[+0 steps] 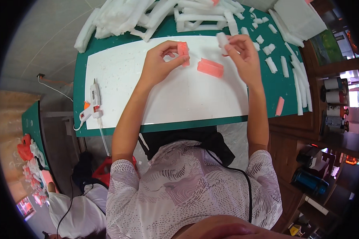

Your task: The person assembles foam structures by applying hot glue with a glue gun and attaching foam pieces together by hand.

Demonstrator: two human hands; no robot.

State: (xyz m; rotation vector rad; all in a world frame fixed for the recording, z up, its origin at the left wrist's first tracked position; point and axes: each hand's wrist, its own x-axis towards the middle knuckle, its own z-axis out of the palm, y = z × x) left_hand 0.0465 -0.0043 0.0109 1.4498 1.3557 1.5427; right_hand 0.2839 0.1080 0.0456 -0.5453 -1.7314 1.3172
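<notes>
Between the thumb and fingers of my left hand (158, 63) is a pink foam block (183, 53), held upright above the white board (167, 103). My right hand (243, 55) pinches a small white foam piece (222, 42) over the board's far right part. Between the two hands, a pair of pink foam strips (210, 67) lies side by side on the board, touched by neither hand. A white glue gun (94, 99) with an orange trigger rests at the board's left edge, its glue stick sticking out toward me.
White foam strips (123, 18) are heaped along the far edge of the green table mat (263, 99). Several small white pieces (271, 63) and long strips (301, 85) lie on the right, near a lone pink piece (280, 106). Another person (79, 207) is at the lower left.
</notes>
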